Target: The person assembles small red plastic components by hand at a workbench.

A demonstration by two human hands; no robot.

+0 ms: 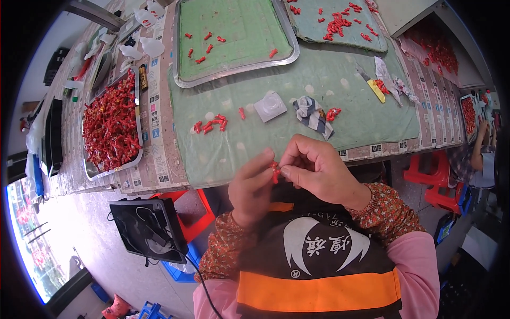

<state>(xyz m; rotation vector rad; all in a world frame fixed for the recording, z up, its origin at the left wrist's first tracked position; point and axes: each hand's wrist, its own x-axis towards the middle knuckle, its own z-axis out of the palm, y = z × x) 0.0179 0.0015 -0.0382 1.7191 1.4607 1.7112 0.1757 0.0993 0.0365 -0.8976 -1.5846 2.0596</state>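
A small red figurine (275, 172) is pinched between my two hands, just off the table's front edge. My left hand (252, 187), a little blurred, has its fingertips against the figurine's left side. My right hand (317, 169) closes thumb and forefinger at its right side; whatever finer thing those fingertips may hold is too small to make out. Ahead on the green cloth (244, 154) lie several like red figurines (212, 124). A small white square dish (270, 107) and a crumpled striped rag (313, 116) sit farther right, with another red piece (333, 114) beside the rag.
Heaped red figurines fill a metal tray (141, 151) on the left. Two green-lined trays (183, 74) (380, 47) at the back carry scattered red pieces. A yellow-handled knife (376, 91) lies at right. White bottles (153, 47) stand back left; red stools (438, 169) are beyond the table.
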